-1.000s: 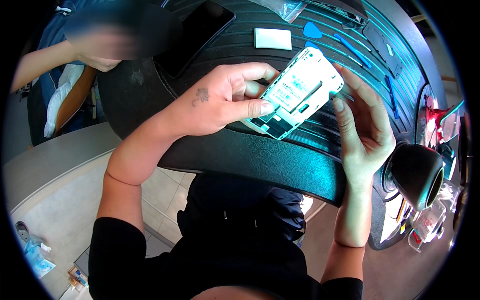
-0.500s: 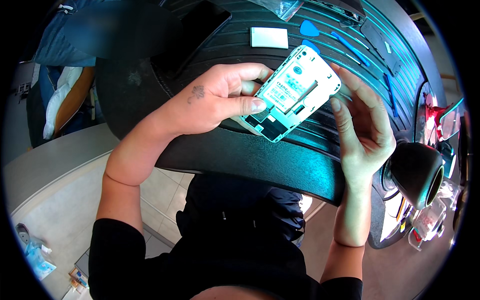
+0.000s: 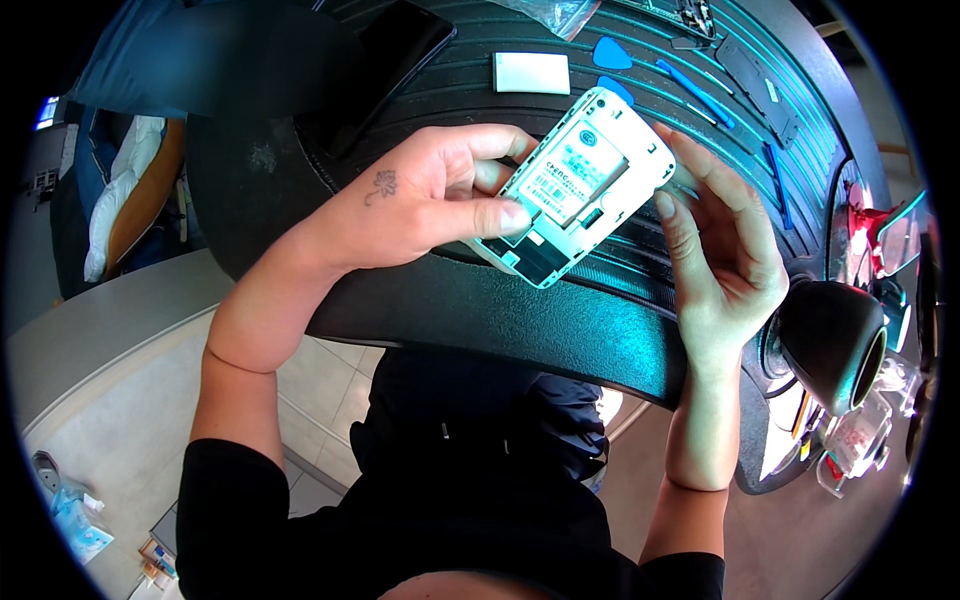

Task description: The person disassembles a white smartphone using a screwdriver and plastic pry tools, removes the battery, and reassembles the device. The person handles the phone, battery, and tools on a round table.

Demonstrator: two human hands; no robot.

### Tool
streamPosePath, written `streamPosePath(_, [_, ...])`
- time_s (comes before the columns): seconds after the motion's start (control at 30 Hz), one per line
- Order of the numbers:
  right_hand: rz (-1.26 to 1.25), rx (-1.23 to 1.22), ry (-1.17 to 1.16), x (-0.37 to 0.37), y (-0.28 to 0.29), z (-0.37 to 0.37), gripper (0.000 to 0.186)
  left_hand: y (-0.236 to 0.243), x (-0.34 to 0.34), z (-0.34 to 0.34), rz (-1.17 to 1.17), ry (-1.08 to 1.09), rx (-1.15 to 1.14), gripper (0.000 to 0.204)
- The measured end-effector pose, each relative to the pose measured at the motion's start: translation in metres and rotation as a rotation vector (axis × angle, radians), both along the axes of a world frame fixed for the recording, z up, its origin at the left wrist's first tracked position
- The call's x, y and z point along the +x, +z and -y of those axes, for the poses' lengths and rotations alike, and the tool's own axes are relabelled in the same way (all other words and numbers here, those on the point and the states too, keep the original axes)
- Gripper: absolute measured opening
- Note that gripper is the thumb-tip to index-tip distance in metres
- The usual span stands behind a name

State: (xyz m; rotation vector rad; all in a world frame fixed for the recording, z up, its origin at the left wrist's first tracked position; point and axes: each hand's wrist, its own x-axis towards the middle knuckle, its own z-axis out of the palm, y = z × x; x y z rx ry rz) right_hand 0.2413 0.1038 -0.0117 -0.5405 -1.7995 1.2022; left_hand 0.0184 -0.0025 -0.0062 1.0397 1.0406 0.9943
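Observation:
A white mobile phone (image 3: 612, 205) with its back cover off is tilted above the table edge, its label and dark inner bay facing up. My left hand (image 3: 425, 200) grips its left side, thumb on the lower part of the back and fingers behind the far edge. My right hand (image 3: 730, 240) is beside the phone's right edge, thumb and fingers apart and curved. Its index fingertip is close to the phone's upper right corner; whether they touch I cannot tell. The inner side of that hand is partly shaded.
On the ribbed black mat lie a white rectangular block (image 3: 531, 73), a blue triangular pick (image 3: 612, 53), a blue pry tool (image 3: 695, 93) and a dark flat panel (image 3: 755, 85). A large black phone (image 3: 395, 60) is at the far left. A black cone-shaped object (image 3: 832, 340) stands to the right.
The phone has tipped slightly in my left hand, and its label is less washed out by glare. The view has shifted a little; both hands keep nearly the same pose.

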Motion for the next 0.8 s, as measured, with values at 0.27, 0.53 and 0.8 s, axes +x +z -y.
streamPosePath(0.27, [0.047,0.098,-0.248,0.012,0.009,-0.022,0.026,0.013,-0.008,0.001,-0.121,0.112,-0.005,0.055])
streamPosePath(0.53, [0.314,0.013,-0.512,0.058,0.007,-0.075,0.014,0.019,-0.040,0.005,-0.065,0.427,0.082,0.070])
streamPosePath(0.8, [0.871,0.093,-0.152,0.074,0.027,-0.072,0.023,0.016,-0.048,-0.001,0.025,0.394,0.077,0.054])
